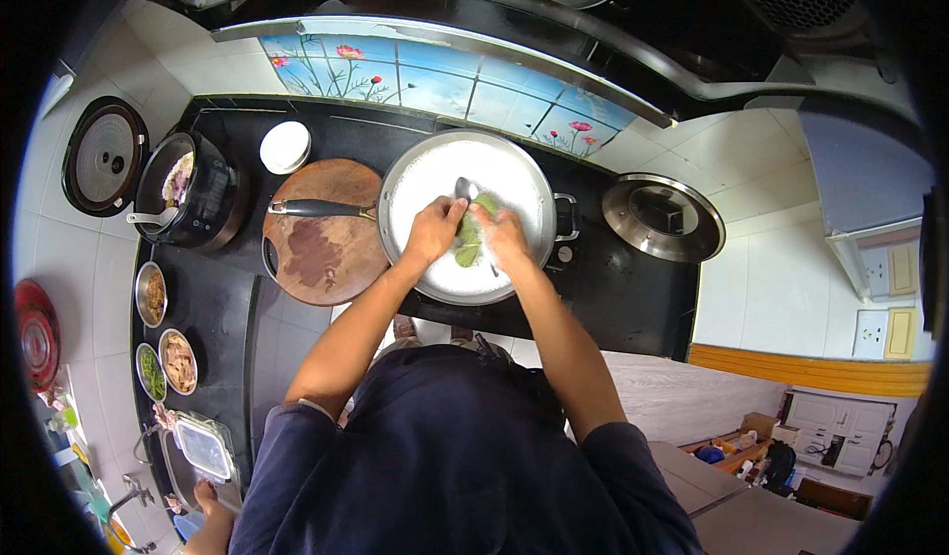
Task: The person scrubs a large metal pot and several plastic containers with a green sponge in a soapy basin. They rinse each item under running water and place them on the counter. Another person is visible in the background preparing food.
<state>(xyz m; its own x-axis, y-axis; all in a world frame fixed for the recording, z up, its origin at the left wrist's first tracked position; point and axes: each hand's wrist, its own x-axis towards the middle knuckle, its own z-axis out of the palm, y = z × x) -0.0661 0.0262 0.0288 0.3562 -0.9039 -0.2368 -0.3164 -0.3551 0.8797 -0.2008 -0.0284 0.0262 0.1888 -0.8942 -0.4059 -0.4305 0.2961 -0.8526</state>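
A wide frying pan (415,169) stands on the hob, its inside washed out bright white. Over the pan's middle, my left hand (436,227) pinches a metal spoon (465,186) between thumb and fingers. Beside it, my right hand (506,236) holds a green leafy or cloth-like thing (468,244), which hangs down between both hands; its exact kind cannot be told. The pan's long black handle (319,208) reaches left across a round wooden chopping board (352,255) with a wet, dark patch.
A rice cooker (222,199) with its lid open, white bowls (285,147) and small metal food bowls (179,362) stand left. A glass container (204,447) is by the sink, where another person's hand (206,492) shows. A pan lid (663,218) lies right.
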